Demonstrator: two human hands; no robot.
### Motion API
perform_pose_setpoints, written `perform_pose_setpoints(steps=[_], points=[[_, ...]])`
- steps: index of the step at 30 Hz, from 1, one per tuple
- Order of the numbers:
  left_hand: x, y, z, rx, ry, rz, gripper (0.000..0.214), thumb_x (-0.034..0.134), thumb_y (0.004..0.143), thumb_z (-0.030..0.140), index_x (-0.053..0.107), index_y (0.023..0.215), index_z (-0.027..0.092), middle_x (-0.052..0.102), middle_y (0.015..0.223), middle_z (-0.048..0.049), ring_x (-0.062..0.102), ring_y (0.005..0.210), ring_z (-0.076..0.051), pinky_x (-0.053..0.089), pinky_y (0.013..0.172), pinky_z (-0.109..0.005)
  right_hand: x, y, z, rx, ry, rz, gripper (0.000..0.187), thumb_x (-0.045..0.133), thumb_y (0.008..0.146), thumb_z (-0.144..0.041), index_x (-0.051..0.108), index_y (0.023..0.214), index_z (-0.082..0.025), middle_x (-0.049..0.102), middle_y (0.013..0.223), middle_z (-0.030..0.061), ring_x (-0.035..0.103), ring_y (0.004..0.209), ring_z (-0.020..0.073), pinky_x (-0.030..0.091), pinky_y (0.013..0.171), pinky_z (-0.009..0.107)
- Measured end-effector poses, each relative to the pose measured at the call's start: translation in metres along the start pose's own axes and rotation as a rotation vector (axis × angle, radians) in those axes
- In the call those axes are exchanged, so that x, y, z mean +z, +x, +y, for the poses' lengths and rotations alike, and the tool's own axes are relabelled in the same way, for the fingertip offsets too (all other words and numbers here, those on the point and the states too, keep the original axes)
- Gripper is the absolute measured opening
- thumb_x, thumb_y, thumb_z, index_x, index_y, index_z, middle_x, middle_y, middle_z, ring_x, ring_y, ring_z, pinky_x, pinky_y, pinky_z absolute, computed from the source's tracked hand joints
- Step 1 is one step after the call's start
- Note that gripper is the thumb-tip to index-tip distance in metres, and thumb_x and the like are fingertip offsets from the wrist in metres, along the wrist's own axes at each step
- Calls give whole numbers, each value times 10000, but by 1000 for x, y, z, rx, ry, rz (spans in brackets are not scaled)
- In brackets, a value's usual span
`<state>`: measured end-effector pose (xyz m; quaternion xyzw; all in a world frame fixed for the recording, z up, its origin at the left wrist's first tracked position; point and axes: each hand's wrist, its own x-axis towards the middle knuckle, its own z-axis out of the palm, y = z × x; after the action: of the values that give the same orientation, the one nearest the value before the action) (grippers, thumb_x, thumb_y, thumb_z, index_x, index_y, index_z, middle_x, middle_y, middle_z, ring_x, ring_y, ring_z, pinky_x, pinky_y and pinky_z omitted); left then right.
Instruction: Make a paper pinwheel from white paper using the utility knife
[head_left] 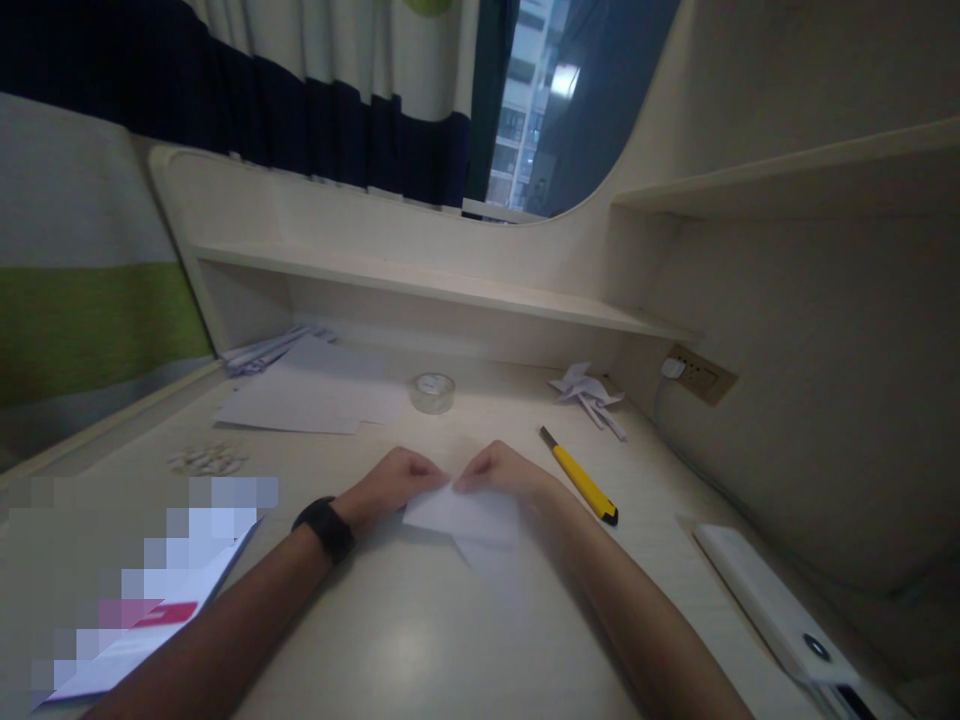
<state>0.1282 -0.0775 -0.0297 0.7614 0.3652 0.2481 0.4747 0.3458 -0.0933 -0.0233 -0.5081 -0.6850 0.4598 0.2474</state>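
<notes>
A folded piece of white paper (461, 515) is held over the middle of the desk, its lower part blurred. My left hand (394, 485), with a black watch (325, 528) on the wrist, pinches the paper's top edge. Close beside it, my right hand (499, 468) pinches the same edge, fingertips nearly touching those of the left. To the right of my right hand lies a yellow utility knife (585, 482) with its blade end pointing away. Beyond my hands stands a roll of clear tape (433, 393).
White paper sheets (315, 385) lie at the back left, near a small pile of pale pieces (208, 459). A folded paper pinwheel (589, 398) rests at the back right. A partly pixelated tablet or screen (172, 600) is at left; a white device (772, 600) and cable (712, 480) are at right.
</notes>
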Motion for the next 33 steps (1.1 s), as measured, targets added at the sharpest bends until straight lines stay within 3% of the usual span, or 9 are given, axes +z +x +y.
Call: perform_pose_setpoints(steps=[13,20,29,33], points=[[1,-1,10,53,145,-24,386,590,740,462,663,591,114,503,511,5,401,513,-117,256,489,-232,1,-9,-10,40,76,-30,181,746,573,-290,750,669,-136,643,562,4,488,523,109,355,525,234],[-10,-5,8,-38,-56,12,350,640,710,445,639,572,123,518,512,8,412,497,-114,269,481,-235,-15,-15,3,33,153,-55,219,761,558,-295,758,705,-133,675,609,26,542,578,128,401,608,260],[-10,-5,7,33,-14,-27,371,634,742,466,677,608,122,561,532,-3,437,519,-123,291,501,-237,-29,-22,10,52,142,-128,142,740,571,-254,750,665,-148,671,583,23,551,547,121,415,564,243],[-10,-3,2,30,24,12,364,637,740,460,696,631,117,612,582,-29,490,563,-146,327,532,-244,-43,-29,12,59,92,-186,146,741,589,-260,756,685,-152,665,562,18,538,533,112,399,540,226]])
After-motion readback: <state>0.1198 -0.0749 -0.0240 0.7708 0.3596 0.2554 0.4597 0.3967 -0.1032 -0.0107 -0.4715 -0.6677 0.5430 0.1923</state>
